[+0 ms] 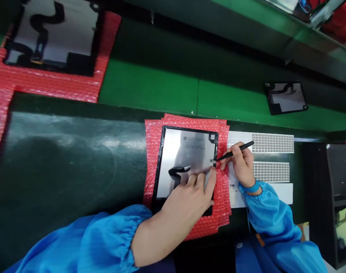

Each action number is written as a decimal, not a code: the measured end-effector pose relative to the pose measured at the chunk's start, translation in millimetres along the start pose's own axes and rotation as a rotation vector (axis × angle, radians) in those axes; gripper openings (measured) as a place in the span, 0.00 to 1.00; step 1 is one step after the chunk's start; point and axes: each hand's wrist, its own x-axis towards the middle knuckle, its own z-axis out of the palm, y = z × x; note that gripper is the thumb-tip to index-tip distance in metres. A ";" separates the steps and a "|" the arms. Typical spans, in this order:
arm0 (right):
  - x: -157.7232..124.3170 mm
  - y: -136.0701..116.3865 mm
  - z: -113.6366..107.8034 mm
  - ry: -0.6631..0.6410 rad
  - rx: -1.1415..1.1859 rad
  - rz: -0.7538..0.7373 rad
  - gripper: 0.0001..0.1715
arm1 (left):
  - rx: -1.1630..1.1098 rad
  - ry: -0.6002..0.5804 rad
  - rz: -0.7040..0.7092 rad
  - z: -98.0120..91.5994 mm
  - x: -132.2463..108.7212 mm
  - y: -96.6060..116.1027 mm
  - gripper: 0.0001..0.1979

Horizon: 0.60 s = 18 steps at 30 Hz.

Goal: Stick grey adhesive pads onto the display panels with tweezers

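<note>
A flat silver panel with a black frame (187, 151) lies on red bubble wrap (152, 151). My left hand (190, 199) rests on its lower right part, fingers apart, the index fingertip at the right edge. A black ribbon cable (177, 172) curls beside that hand. Between the fingers of my right hand (241, 161) is a black pen-like tool (235, 150), its tip at the panel's right edge, just above my left index fingertip. A small light piece (213, 161) sits by the tip.
Sheets with grids of small labels (272, 143) lie right of my right hand. Another panel (289, 99) is at the back right, and a larger-looking one (56, 34) on red wrap at the upper left. A black tray (317, 189) stands at the right.
</note>
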 end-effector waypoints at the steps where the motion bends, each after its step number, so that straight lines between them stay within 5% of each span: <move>1: -1.1 0.8 -0.3 -0.007 0.011 0.006 0.21 | -0.001 0.002 0.000 0.5 -0.2 0.1 0.48; 18: -3.8 1.9 -1.1 -0.051 0.008 0.041 0.21 | 0.002 -0.030 -0.017 -5.1 0.5 -2.1 0.45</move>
